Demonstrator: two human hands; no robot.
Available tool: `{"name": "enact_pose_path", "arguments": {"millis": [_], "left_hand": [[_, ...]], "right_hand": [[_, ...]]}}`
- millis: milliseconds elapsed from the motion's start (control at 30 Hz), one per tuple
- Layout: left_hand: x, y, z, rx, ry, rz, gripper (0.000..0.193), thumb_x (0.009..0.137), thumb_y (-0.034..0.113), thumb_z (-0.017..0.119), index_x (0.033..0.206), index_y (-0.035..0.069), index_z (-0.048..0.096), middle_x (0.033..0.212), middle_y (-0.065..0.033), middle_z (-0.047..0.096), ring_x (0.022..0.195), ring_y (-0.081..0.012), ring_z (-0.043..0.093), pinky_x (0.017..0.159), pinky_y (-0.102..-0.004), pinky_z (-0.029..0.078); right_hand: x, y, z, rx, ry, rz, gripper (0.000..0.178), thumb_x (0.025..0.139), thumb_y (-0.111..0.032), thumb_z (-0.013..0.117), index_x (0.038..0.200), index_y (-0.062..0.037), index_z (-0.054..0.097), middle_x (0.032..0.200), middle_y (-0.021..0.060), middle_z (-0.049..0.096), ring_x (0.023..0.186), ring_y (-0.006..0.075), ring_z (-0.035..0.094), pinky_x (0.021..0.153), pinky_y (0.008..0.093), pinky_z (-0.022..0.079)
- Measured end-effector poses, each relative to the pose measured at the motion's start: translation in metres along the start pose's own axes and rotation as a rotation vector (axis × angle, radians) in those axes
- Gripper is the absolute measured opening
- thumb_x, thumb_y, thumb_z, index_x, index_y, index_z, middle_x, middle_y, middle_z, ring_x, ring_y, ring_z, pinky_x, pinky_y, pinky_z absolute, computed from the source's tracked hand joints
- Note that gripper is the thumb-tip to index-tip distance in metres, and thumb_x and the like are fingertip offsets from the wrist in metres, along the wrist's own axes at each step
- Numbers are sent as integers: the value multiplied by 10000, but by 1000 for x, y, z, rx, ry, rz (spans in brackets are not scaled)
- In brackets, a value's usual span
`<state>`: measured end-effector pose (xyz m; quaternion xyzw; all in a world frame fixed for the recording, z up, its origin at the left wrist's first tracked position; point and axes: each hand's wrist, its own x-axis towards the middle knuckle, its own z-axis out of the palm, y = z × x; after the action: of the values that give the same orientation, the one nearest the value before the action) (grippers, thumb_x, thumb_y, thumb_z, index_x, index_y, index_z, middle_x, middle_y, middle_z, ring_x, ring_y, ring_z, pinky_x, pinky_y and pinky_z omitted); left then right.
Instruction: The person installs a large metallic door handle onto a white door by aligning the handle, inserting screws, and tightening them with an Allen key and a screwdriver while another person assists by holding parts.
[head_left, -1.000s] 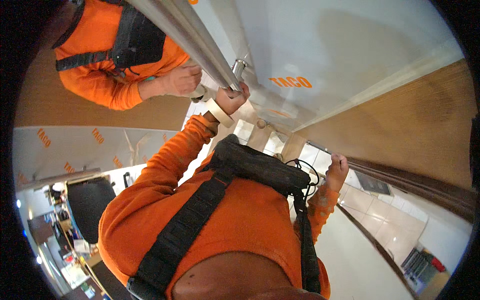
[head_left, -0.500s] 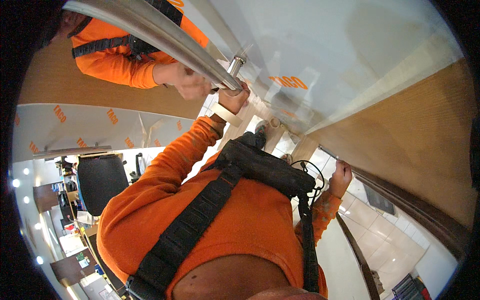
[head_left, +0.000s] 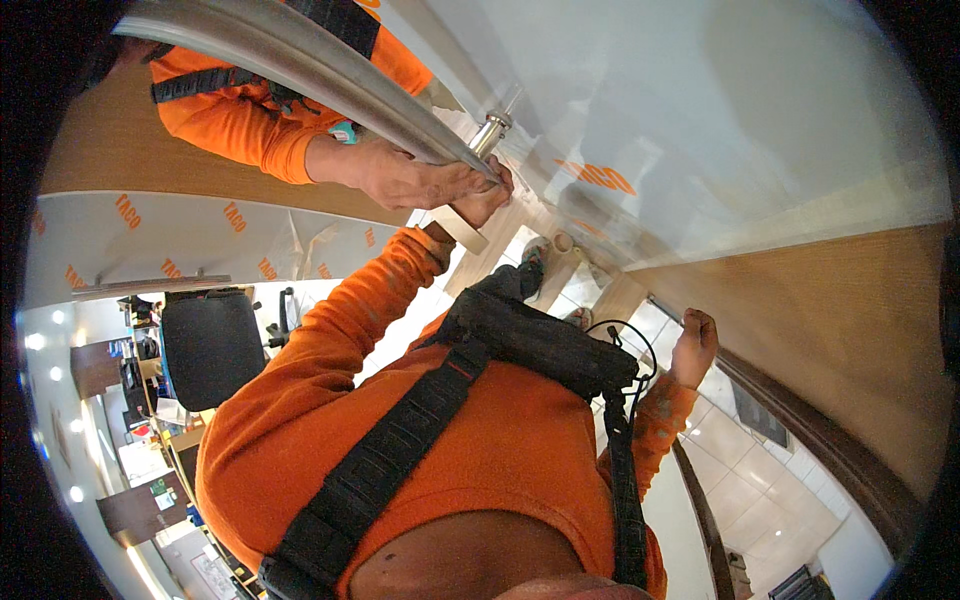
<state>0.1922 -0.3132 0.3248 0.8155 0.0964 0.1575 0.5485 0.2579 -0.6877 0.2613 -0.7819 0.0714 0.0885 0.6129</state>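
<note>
A long brushed-metal pull handle (head_left: 330, 85) crosses the upper left, and a short shiny post (head_left: 490, 133) joins it to a film-covered panel (head_left: 720, 130). My left hand (head_left: 487, 203) is closed around the handle's lower end, partly hidden by it. A cream roll of tape (head_left: 460, 229) circles my left wrist. Next to it, another person's hand (head_left: 405, 180) touches the same handle; a small teal thing (head_left: 343, 132) shows by that person's wrist. My right hand (head_left: 694, 345) is raised near a wooden panel's edge, fingers pinched together; what they hold, if anything, is too small to make out.
The other person's orange sleeve (head_left: 225, 130) fills the upper left. A wooden panel (head_left: 800, 310) with a dark edge stands at the right. A black pouch (head_left: 540, 340) hangs at my chest. A black office chair (head_left: 210, 345) and cluttered desks lie at the left. Pale tiles (head_left: 740, 460) cover the floor.
The other person's hand, blurred before, has come to rest on the handle beside my left hand. My right hand sits slightly higher and further right. The whole view has shifted a little.
</note>
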Motion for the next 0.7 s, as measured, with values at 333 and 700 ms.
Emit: {"name": "enact_pose_path", "arguments": {"millis": [333,700], "left_hand": [[1,1,-4,199,-40,-193,181,762,119,652,859,60,511,814,-70,527,803,-215,524,744,-347,428],[3,-27,-12,271,-121,25,184,821,118,616,976,52,543,835,-21,544,783,-128,508,710,-290,424]], "right_hand": [[2,-111,44,-97,-531,-299,123,811,-100,593,866,7,576,683,113,577,622,140,527,589,297,439],[-22,-236,118,-24,-713,-841,234,814,-241,626,852,-23,550,654,165,584,600,356,598,529,413,470]]}}
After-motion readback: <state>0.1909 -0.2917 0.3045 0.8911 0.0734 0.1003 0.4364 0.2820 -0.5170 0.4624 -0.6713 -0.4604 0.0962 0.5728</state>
